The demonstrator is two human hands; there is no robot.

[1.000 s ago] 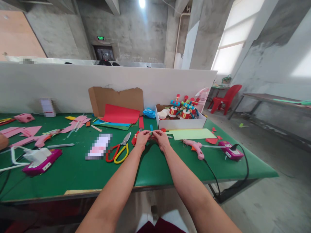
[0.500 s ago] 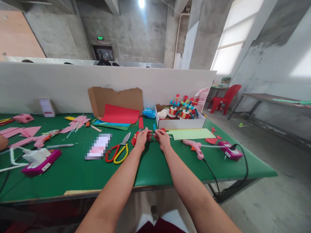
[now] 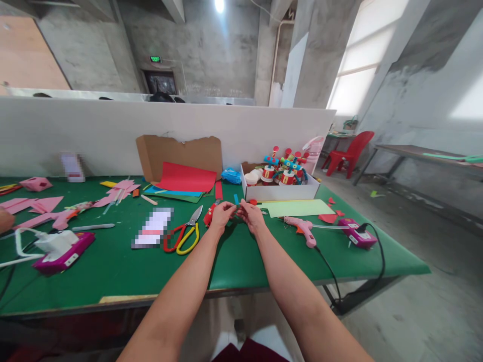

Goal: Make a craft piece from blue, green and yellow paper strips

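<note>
The left hand (image 3: 223, 216) and the right hand (image 3: 251, 215) met just above the green-topped table (image 3: 237, 261), fingers bent and fingertips drawn together in a pinch on the lower end of a narrow, flat blue strip (image 3: 236, 199). The strip stood up between them, its upper end pointing away from the person. A bright red object (image 3: 209, 216), partly hidden, lay just beside the left hand. Farther left were metal-bladed scissors (image 3: 189, 224) with one red and one yellow handle. Beyond the right hand stood an open white cardboard box (image 3: 281, 193) holding red, white and blue toy figures (image 3: 289, 176). A pale green rectangular sheet (image 3: 298, 208) lay to the right of that hand, with a pink plastic glue gun (image 3: 305, 229) nearer the person. At the far left edge, part of another person's hand (image 3: 5, 221) showed.
</note>
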